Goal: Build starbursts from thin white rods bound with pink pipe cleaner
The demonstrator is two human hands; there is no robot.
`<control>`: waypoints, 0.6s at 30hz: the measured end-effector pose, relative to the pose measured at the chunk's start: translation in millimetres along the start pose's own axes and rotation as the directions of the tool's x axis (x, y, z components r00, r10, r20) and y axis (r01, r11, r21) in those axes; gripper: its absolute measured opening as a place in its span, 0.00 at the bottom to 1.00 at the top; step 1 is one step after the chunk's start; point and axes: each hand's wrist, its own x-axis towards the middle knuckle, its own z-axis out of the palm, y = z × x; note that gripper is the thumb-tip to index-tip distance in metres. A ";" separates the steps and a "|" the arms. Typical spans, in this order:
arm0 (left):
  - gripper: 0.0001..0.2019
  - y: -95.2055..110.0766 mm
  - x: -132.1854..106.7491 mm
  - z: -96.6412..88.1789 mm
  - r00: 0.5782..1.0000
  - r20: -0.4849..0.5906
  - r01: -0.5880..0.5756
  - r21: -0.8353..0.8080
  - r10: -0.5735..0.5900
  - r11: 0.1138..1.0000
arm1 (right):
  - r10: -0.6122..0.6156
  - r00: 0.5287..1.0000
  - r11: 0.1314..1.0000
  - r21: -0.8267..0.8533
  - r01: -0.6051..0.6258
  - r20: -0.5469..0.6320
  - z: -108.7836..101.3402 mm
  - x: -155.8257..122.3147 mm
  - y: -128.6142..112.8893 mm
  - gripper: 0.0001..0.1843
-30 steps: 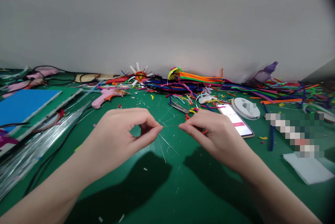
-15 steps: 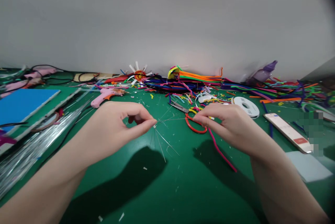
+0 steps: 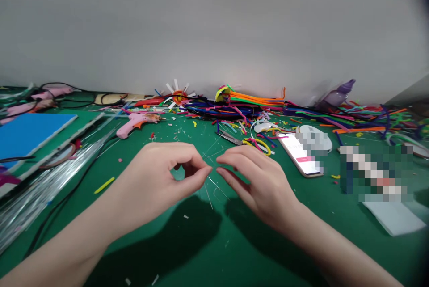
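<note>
My left hand (image 3: 174,173) is closed in a pinch, thumb against forefinger, over the middle of the table. Whatever lies between those fingertips is too small to make out. Just to its right, my right hand (image 3: 256,177) has its thumb and fingers slightly apart, with nothing visible between them. A narrow gap separates the two sets of fingertips. Thin clear strands (image 3: 218,187) show below the fingertips, against the green tabletop. Behind my right hand lie scissors (image 3: 231,137) with yellow handles, partly covered by the hand.
A phone (image 3: 298,155) lies right of my right hand, before a white spool (image 3: 315,139). Pipe cleaners (image 3: 258,97) are heaped along the wall. At left are a pink glue gun (image 3: 134,124), silvery strips (image 3: 63,179) and a blue board (image 3: 33,132). A blurred patch hides part of the right side.
My right hand has moved left to my left hand, its fingers parting from the strand. My left hand shifted slightly right. A phone shows farther left; the pink pipe cleaner is out of sight.
</note>
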 end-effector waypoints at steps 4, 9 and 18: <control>0.10 -0.7 -0.5 -0.9 0.999 0.042 -0.012 -0.090 0.016 0.996 | -0.018 0.998 0.992 0.126 0.025 -0.058 -1.1 -1.3 -0.4 0.07; 0.09 2.7 -2.1 -3.4 0.999 0.054 0.003 -0.223 0.009 0.975 | -0.062 0.992 0.966 0.242 0.087 -0.108 -4.5 -1.4 -5.3 0.08; 0.10 3.6 -2.6 -7.5 0.999 -0.041 0.006 -0.204 -0.015 0.979 | -0.069 0.992 0.992 0.093 0.079 -0.107 -18.4 4.4 0.9 0.07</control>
